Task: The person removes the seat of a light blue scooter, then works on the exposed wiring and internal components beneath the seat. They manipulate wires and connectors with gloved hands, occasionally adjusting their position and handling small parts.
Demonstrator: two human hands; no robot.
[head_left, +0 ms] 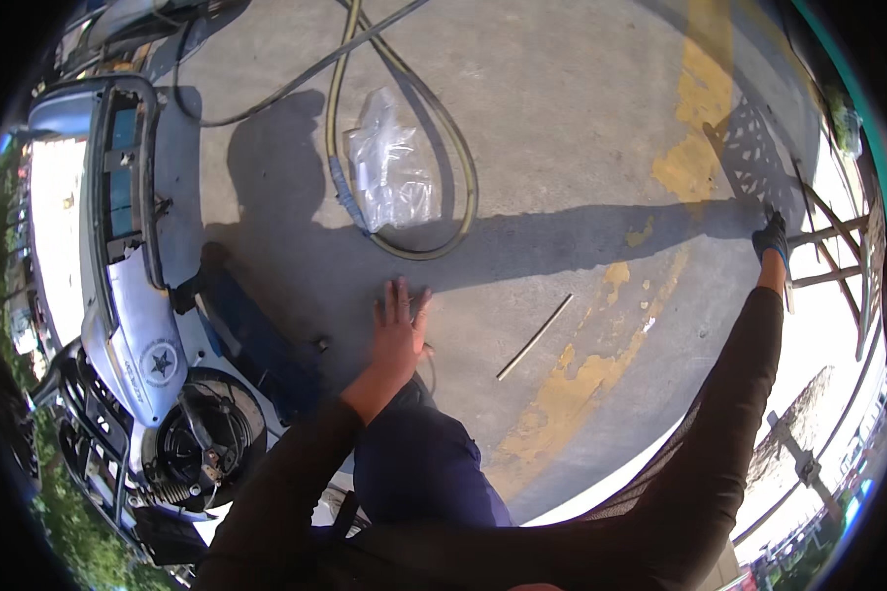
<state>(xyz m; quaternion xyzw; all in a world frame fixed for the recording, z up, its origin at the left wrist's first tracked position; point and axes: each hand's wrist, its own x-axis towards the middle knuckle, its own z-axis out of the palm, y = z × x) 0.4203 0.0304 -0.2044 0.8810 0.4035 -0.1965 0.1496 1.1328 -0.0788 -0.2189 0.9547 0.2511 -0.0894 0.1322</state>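
Note:
My bare left hand hangs with its fingers stretched out and holds nothing. Beyond its fingertips a yellowish hose lies in a loop on the concrete, around a crumpled clear plastic bag. To the right of this hand a thin tan stick lies on the ground. Far out to the right reaches my right hand in a dark glove. It appears closed on a brown, thin-legged stool, which looks tilted; its fingers are small and partly hidden. My dark blue knee shows below.
Along the left side stands a pale vehicle with a star emblem and a black wheel. A dark blue shape lies beside it. Worn yellow paint crosses the concrete. A thinner dark hose runs across the far left.

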